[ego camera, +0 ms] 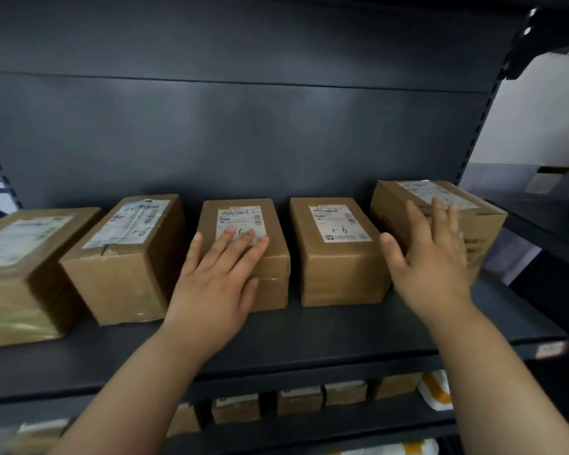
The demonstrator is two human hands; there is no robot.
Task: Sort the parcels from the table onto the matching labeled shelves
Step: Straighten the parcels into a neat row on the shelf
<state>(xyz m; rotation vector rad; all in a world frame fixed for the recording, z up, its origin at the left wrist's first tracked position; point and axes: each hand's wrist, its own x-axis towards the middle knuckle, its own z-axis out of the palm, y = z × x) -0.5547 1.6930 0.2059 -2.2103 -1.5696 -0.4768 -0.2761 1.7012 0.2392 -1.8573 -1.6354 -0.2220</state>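
The left hand (pixel 217 277) lies flat, fingers straight, on the middle box (pixel 276 257) beneath it, apparently steadying it. The right hand (pixel 431 257), fingers spread, rests against the end box (pixel 486 221) ahead, likely squaring the row.

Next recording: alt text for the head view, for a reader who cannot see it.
A person's left hand lies flat on the middle parcel of five cardboard parcels in a row on a dark shelf, while the right hand, fingers spread, touches the rightmost parcel. More parcels sit on the shelf below.

We lose the leftmost brown cardboard box (pixel 20 274) past the left edge. Our left hand (pixel 217 284) half-covers a white paper label (pixel 240 218).
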